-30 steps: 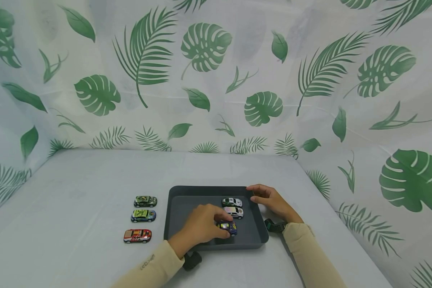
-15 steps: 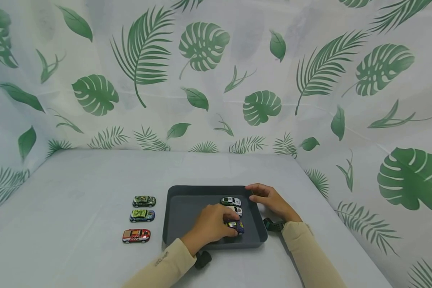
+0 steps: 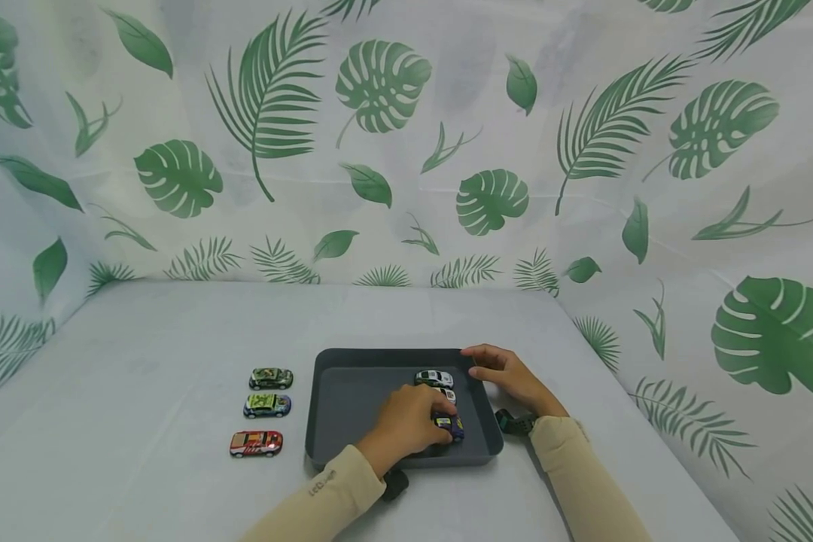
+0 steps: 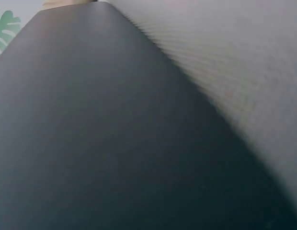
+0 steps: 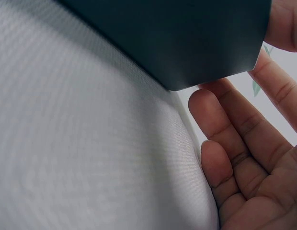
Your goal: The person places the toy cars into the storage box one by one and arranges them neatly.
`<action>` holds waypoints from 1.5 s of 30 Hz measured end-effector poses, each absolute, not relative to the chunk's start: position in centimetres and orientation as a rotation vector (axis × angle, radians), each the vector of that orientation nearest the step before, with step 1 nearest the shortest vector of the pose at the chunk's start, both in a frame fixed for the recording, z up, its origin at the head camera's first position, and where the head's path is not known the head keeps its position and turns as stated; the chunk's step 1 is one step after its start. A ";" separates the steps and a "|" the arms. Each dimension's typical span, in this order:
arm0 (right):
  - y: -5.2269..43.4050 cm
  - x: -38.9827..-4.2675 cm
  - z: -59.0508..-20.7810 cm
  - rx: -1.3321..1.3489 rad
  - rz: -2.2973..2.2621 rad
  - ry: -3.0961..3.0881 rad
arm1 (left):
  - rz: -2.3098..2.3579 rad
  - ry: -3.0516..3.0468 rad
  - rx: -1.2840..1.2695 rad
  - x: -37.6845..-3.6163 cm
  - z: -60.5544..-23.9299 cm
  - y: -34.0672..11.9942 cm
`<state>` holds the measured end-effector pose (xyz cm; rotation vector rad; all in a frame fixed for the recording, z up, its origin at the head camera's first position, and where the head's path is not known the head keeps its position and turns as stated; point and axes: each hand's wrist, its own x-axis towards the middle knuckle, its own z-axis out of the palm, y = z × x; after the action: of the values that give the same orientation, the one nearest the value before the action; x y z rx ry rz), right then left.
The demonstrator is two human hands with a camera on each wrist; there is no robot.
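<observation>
In the head view, my left hand (image 3: 412, 418) reaches over the near side of a dark grey tray (image 3: 352, 410) and pinches a purple toy car (image 3: 452, 427) between thumb and fingers. That car sits low in the tray, partly hidden by the fingers. Behind it, a white toy car (image 3: 449, 394) is mostly covered by the hand. A white and dark green toy car (image 3: 434, 379) stands farthest back. My right hand (image 3: 508, 376) holds the tray's far right corner, its thumb and fingers around the rim. The right wrist view shows those fingers against the outer wall (image 5: 187, 43).
Left of the tray, a camouflage-patterned toy car (image 3: 271, 378), a yellow-green and blue one (image 3: 267, 405) and a red one (image 3: 256, 443) stand in a column on the white cloth (image 3: 149, 421). A leaf-print curtain (image 3: 393, 188) rises behind and at both sides.
My left hand has slid the purple car to the right within the tray, now covering more of the white car behind. The right hand stays at the tray's corner.
</observation>
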<state>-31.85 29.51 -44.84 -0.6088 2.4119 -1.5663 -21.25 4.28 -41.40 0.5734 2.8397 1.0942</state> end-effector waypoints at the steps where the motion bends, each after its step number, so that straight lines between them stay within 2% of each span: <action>1: 29.5 -31.9 -44.8 -0.610 -1.565 2.411 | 1.086 2.848 0.569 -21.3 -41.4 4.4; 24: 29.4 -31.9 -44.9 -0.605 -1.558 2.424 | 1.035 2.850 0.587 -20.6 -40.8 3.9; 45: 29.4 -31.7 -44.9 -0.600 -1.557 2.435 | 1.362 2.369 1.059 -20.8 -37.9 -3.6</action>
<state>-31.72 29.42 -44.93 -0.5998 2.4349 -1.5567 -20.77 -3.56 -37.92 1.0589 2.3693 1.3621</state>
